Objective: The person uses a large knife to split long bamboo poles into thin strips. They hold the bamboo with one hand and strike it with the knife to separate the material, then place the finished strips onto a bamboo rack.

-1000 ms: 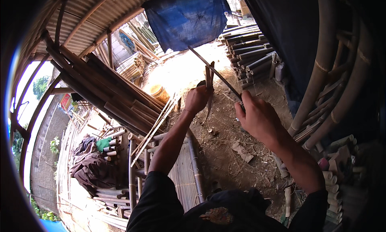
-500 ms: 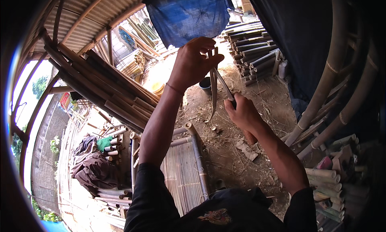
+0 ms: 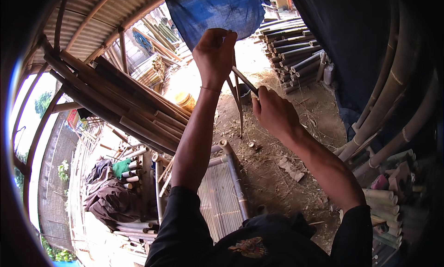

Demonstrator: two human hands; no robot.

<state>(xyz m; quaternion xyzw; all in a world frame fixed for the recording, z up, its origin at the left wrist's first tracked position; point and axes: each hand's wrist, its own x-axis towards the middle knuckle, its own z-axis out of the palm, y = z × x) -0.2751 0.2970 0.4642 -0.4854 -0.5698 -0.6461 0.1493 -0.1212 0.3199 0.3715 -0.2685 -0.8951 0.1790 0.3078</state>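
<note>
Head view, looking down over black sleeves: the left hand (image 3: 213,54) is closed around the upper end of a thin bamboo strip (image 3: 238,107), which hangs down to a point above the dirt floor (image 3: 296,142). The right hand (image 3: 274,112) is clamped on the handle of a dark blade (image 3: 244,80), whose tip meets the strip just below the left fist. Compared with half a second ago, the left hand sits a little higher and closer to the blue tarp (image 3: 217,10), while the right has stayed beside the strip. A woven bamboo mat (image 3: 217,202) lies below the forearms, stacked bamboo poles (image 3: 291,54) beyond.
</note>
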